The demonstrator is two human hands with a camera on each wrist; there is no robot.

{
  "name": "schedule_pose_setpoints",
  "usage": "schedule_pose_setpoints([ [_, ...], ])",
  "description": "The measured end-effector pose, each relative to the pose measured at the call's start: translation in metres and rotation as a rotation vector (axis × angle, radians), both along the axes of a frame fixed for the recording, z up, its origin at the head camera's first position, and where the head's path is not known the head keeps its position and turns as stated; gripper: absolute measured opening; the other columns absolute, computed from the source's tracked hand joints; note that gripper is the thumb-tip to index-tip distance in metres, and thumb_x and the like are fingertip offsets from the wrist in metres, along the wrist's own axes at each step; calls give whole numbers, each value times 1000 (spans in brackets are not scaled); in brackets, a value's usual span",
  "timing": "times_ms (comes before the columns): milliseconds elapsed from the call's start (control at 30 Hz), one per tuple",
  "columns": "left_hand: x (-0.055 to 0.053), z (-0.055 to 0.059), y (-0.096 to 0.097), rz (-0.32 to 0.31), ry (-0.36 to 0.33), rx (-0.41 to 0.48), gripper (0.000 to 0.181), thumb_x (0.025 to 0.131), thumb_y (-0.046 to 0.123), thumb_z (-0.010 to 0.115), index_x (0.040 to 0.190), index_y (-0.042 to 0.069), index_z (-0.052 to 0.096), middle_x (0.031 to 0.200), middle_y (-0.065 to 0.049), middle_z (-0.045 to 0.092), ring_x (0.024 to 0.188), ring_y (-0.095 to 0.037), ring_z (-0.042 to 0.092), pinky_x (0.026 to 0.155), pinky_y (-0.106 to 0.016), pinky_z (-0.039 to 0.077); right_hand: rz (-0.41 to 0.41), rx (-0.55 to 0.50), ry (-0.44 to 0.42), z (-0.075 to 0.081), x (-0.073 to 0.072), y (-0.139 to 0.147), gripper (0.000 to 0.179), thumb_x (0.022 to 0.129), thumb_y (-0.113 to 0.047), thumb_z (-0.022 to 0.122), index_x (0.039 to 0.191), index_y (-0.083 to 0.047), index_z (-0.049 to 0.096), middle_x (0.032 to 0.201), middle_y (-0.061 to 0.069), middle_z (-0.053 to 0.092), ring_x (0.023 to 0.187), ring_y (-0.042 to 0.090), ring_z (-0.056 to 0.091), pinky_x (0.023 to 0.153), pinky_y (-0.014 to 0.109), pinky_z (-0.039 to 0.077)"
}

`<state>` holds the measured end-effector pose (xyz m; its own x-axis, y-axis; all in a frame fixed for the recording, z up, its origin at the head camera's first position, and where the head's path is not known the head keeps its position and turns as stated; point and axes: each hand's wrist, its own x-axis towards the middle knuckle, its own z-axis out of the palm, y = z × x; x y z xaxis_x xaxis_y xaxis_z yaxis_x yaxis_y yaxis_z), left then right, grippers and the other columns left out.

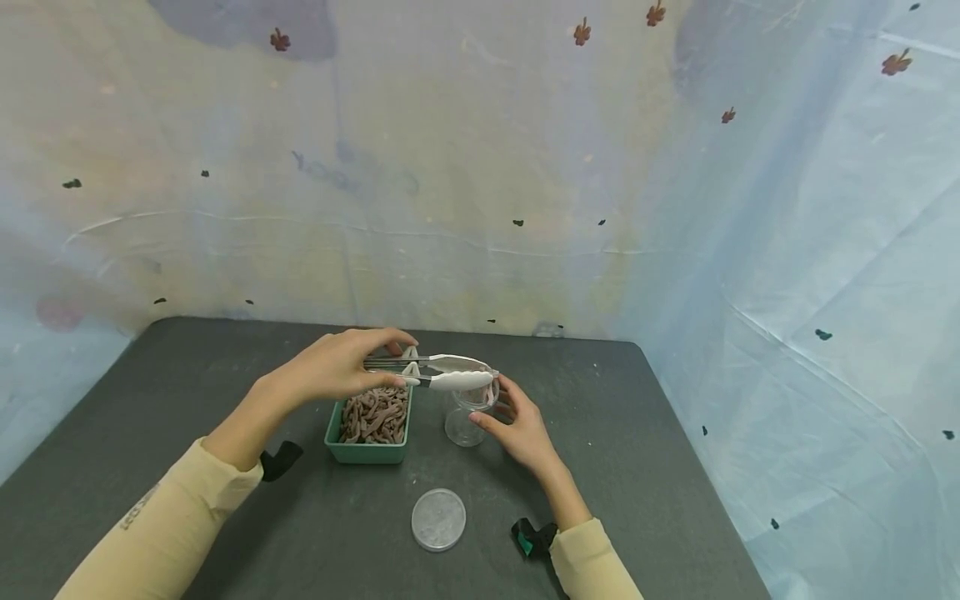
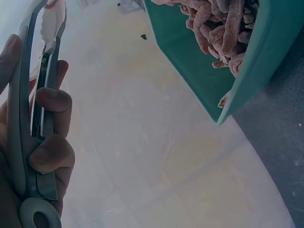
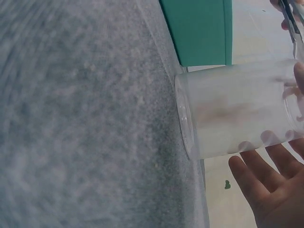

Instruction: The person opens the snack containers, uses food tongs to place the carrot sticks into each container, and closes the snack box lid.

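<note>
My left hand [image 1: 337, 363] grips a pair of tongs [image 1: 461, 381] with white scalloped tips, its fingers wrapped round the handles in the left wrist view. Those tips are over the mouth of a clear jar [image 1: 463, 427], with a pale strip at their ends. My right hand [image 1: 527, 429] holds the jar near its rim, thumb on one side and fingers on the other. The jar stands upright on the table, its wall cloudy in the right wrist view. Under my left hand sits a green container [image 1: 366, 454] filled with brownish, powdery strips [image 1: 373, 417].
A round clear lid [image 1: 438, 520] lies flat on the dark table [image 1: 337, 533], nearer to me than the jar. Behind the table and along its right side hangs a pale patterned sheet [image 1: 465, 167]. Black straps [image 1: 534, 538] are at both wrists.
</note>
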<state>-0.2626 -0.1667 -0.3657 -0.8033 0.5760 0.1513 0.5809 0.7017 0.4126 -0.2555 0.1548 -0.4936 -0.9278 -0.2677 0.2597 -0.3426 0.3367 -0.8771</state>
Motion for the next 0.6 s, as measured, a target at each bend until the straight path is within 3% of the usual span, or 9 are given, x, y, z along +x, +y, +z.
schedule_pose_setpoints([
  [233, -1, -2, -1, 10, -15, -39, 59, 95, 45, 76, 147, 25, 57, 128, -1, 69, 113, -24, 68, 86, -51, 56, -3, 5, 3, 1, 0, 0, 74, 91, -19, 83, 155, -17, 47, 147, 8, 57, 136, 30, 56, 108, 49, 49],
  [600, 0, -4, -3, 6, -10, -27, 60, 95, 46, 76, 147, 25, 57, 129, -1, 69, 114, -24, 68, 87, -51, 56, -14, 13, -5, 0, 1, -2, 74, 92, -20, 83, 156, -17, 47, 149, 8, 55, 136, 30, 55, 108, 47, 49],
])
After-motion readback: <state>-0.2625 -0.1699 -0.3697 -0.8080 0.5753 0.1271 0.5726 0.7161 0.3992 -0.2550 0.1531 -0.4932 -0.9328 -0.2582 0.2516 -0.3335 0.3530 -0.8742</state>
